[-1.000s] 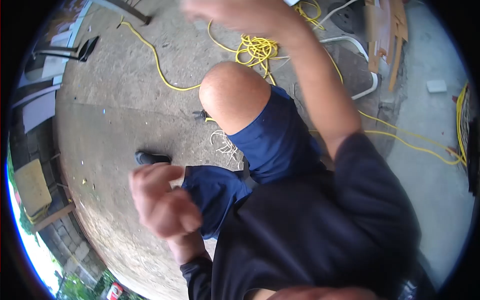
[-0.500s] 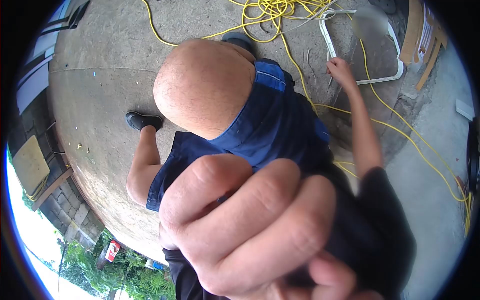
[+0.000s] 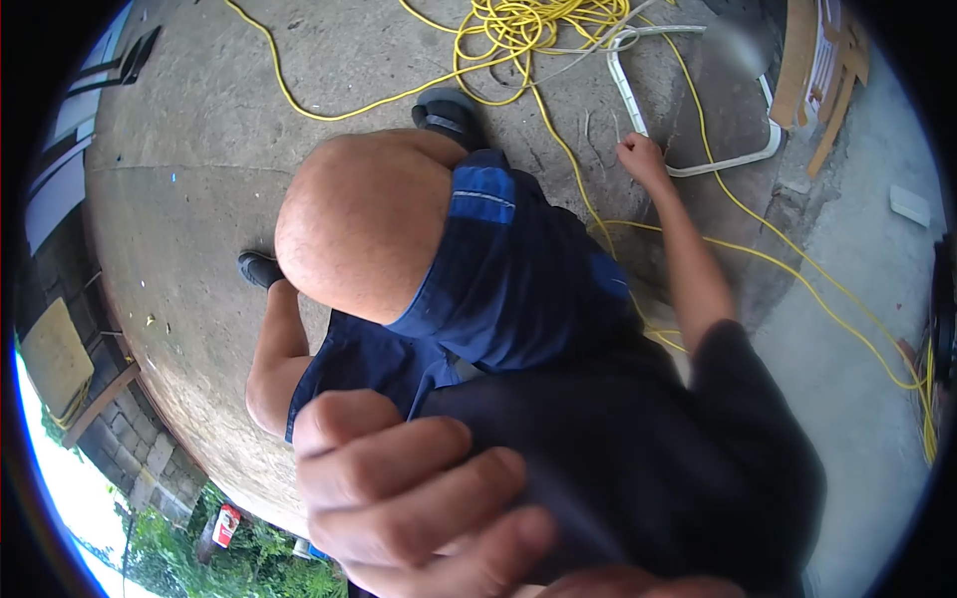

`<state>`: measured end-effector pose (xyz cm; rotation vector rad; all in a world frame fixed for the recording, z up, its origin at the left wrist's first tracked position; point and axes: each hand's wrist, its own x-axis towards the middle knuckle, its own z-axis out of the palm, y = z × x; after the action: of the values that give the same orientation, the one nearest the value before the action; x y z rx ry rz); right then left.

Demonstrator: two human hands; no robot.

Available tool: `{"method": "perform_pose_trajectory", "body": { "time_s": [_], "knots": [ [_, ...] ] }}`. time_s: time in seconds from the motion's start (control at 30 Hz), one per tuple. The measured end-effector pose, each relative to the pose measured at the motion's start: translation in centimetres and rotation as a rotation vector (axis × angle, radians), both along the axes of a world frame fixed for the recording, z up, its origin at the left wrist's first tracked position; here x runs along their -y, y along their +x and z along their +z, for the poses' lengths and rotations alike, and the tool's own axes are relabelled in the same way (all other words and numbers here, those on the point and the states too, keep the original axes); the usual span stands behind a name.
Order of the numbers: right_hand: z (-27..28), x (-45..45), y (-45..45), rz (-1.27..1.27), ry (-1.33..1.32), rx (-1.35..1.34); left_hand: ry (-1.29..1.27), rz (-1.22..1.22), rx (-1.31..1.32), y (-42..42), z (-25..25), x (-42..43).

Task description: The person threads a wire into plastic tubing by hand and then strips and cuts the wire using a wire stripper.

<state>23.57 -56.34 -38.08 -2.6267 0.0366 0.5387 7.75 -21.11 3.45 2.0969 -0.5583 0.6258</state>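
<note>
My left hand (image 3: 419, 488) is large and close to the camera at the bottom, in front of my dark shirt. Its fingers are curled, and whatever may lie between them is hidden. My right hand (image 3: 643, 159) is a closed fist low over the floor, beside the lower left part of a white frame-like strip (image 3: 626, 90). I cannot make out anything inside that fist. Yellow cord (image 3: 573, 164) runs along the floor to the left of it and joins a tangled yellow coil (image 3: 518, 28) at the top.
My bent right knee (image 3: 359, 229) fills the middle left. Cardboard pieces (image 3: 797, 60) lie at the upper right. A small white block (image 3: 909, 205) sits on the pale floor at the right. A tan panel (image 3: 57, 351) and a block wall (image 3: 135, 429) are at the left.
My right hand has come down from the top to beside the white strip. My left hand rose close to the camera, then shifted slightly left and down. The view has moved too.
</note>
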Motion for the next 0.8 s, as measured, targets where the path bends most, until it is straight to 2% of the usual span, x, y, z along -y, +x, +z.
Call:
{"method": "perform_pose_trajectory", "body": {
  "time_s": [0.03,0.1,0.13,0.2,0.3,0.37,0.5,0.8],
  "knots": [
    [0.2,-0.1,-0.3,0.019,-0.009,0.003,-0.015,-0.014,0.000,-0.1,-0.3,0.4],
    [1.1,-0.2,-0.9,0.004,-0.052,-0.039,-0.573,0.093,-0.198,-0.6,-0.2,1.0],
    [1.5,-0.6,-0.7,0.004,-0.080,-0.075,-0.575,0.104,-0.194,-0.7,0.1,1.0],
    [1.4,-0.6,-0.7,0.046,-0.121,-0.043,-0.876,-0.004,-0.347,-0.2,1.6,0.4],
    [-1.3,0.6,0.4,0.145,-0.162,0.011,-0.935,-0.047,-0.430,0.0,3.8,-0.7],
    [-0.3,0.0,1.2,0.174,-0.226,0.032,-0.965,0.007,-0.453,-1.1,4.6,-1.1],
    [-0.1,-0.1,1.1,0.214,-0.125,0.041,-1.129,0.036,-0.462,-2.2,5.0,-1.5],
    [4.6,-1.4,1.4,0.218,-0.045,-0.044,-1.543,-0.269,-0.358,-3.5,4.9,-2.0]
  ]
}}
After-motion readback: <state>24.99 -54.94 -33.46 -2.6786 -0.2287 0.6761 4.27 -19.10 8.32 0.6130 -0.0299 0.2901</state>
